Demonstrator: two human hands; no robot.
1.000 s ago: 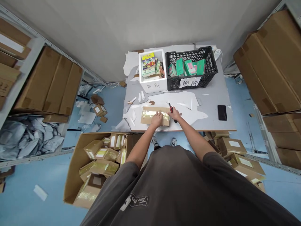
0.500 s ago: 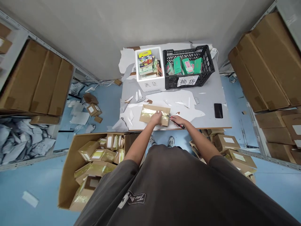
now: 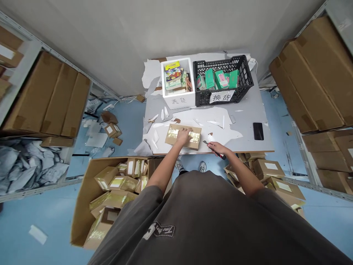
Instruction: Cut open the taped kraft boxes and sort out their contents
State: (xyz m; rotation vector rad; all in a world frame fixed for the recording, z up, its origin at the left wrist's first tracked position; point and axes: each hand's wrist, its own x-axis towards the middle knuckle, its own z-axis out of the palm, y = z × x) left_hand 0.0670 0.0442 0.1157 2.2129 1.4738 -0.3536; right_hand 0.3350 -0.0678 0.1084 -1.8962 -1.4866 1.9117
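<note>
A cutting step appears to be in hand on a taped cardboard box, taken here as the landmark, which lies flat near the front edge of the table. The box is pressed down by the left hand, laid open over its middle, with nothing seen to be gripped. To the right of the box, a cutter is gripped in the right hand, its blade end pointed back toward the box and just beside it, apparently not touching. For any further cut, the blade would need to be brought back to the clear tape, with the box held steady and the supporting fingers kept out of the blade's line. Whether the tape has been slit cannot be told. Beyond the box, a white bin and a black crate are set side by side; a black phone is seen well to its right. Compared with the earlier frame, in which the blade was held at the right end of the box, the cutter has been drawn away to the right, while the box has been left in much the same place under the left hand.
</note>
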